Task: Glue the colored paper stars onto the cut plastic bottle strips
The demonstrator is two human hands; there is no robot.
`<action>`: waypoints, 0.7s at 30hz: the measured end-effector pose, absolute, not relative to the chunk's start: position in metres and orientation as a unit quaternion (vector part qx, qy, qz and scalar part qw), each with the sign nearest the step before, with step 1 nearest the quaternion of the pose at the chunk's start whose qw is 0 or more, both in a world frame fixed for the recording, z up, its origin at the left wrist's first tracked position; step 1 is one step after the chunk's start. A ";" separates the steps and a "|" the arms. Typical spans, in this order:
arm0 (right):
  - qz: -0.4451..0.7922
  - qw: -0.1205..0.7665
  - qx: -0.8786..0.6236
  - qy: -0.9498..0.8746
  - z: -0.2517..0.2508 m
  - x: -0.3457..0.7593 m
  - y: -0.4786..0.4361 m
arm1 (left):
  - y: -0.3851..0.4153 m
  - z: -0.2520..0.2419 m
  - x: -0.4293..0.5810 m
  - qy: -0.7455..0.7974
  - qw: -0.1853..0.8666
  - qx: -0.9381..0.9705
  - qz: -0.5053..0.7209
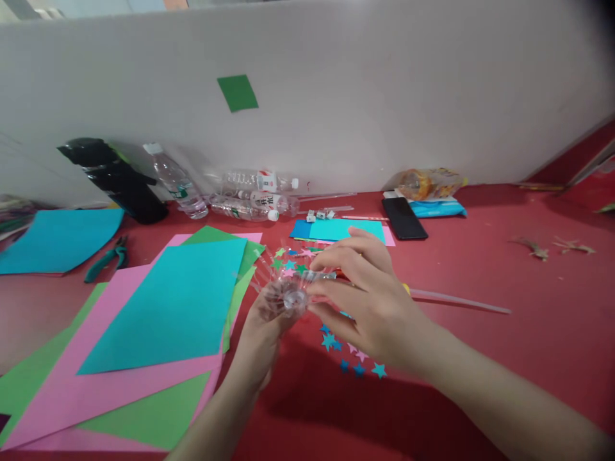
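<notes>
My left hand (262, 326) is closed round a clear cut plastic bottle piece (291, 289) whose strips fan outward, with small paper stars stuck on them. My right hand (365, 301) comes in from the right, its fingers pinching one of the strips near the bottle neck. Both hands hover over the red table (480, 358). Below them lie several loose blue and pink paper stars (358, 358).
Stacked teal, pink and green paper sheets (163, 314) lie at left. Green pliers (108, 259), a black flask (115, 179), clear bottles (250, 198), a black phone (403, 218), a snack bag (427, 184) and a long clear stick (456, 301) surround the hands. A grey partition (336, 96) stands behind.
</notes>
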State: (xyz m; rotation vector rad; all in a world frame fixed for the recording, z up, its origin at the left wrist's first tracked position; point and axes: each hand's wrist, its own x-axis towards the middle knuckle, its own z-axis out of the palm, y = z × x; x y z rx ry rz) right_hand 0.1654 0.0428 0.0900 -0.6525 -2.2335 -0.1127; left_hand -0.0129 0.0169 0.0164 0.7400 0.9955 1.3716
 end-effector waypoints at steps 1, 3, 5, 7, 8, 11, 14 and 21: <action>-0.044 0.395 -0.256 -0.881 0.090 0.165 0.042 | 0.017 0.017 -0.013 0.428 0.603 0.320 0.593; -0.041 0.393 -0.252 -0.884 0.092 0.166 0.041 | 0.018 0.016 -0.013 0.423 0.604 0.319 0.596; -0.039 0.389 -0.252 -0.885 0.094 0.166 0.040 | 0.019 0.016 -0.013 0.423 0.602 0.315 0.600; -0.042 0.387 -0.257 -0.884 0.096 0.166 0.039 | 0.019 0.016 -0.014 0.427 0.600 0.313 0.599; -0.045 0.387 -0.258 -0.884 0.097 0.166 0.039 | 0.019 0.016 -0.014 0.430 0.599 0.313 0.599; -0.056 0.379 -0.253 -0.888 0.100 0.167 0.038 | 0.018 0.018 -0.013 0.433 0.600 0.310 0.598; -0.066 0.365 -0.255 -0.893 0.101 0.167 0.037 | 0.019 0.021 -0.012 0.433 0.599 0.310 0.598; -0.072 0.384 -0.262 -0.882 0.099 0.170 0.042 | 0.019 0.016 -0.015 0.454 0.584 0.335 0.583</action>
